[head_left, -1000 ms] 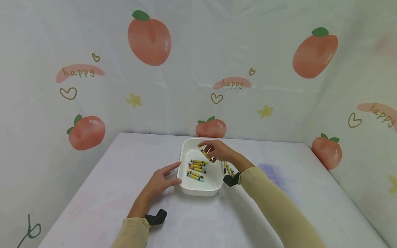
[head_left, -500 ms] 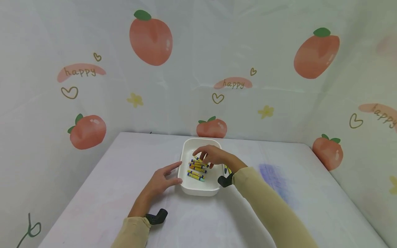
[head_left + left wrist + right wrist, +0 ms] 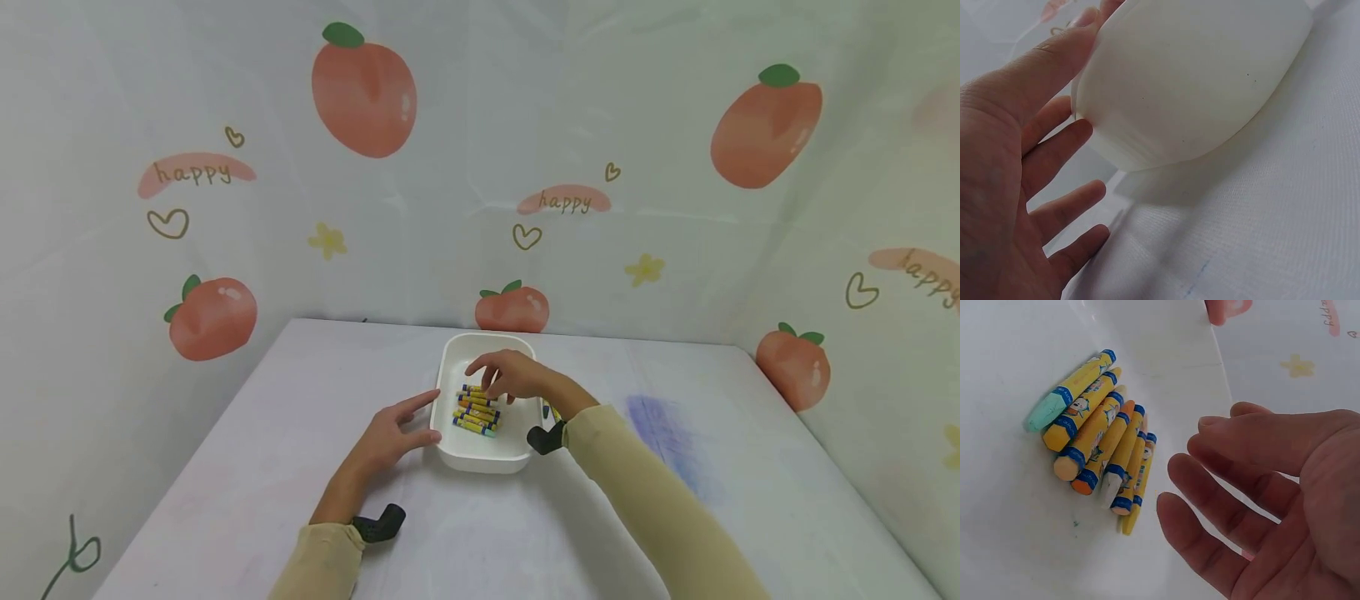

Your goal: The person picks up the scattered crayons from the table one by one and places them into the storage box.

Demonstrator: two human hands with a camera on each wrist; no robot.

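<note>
A white plastic tray (image 3: 486, 463) holds several yellow-wrapped crayons (image 3: 474, 408) lying side by side in a slanting row. Mint, orange, peach and white tips show among the crayons (image 3: 1099, 434) in the right wrist view. My left hand (image 3: 386, 437) touches the tray's left side with spread fingers; its fingertips (image 3: 1082, 130) meet the wall in the left wrist view. Over the tray's inside, just right of the row, hovers my right hand (image 3: 517, 375). Its fingers (image 3: 1204, 494) are loosely bent, apart from the crayons, and nothing shows between them.
A few more crayons (image 3: 547, 411) lie on the table just right of the tray, partly hidden by the right wrist. The white-covered table (image 3: 300, 375) bears a blue-purple smudge (image 3: 663, 442) on the right. A fruit-printed curtain (image 3: 450, 167) stands behind.
My right hand lowered a crayon into the tray and let go of it. The crayons in the row now lie closer together. My left hand stayed at the tray's side.
</note>
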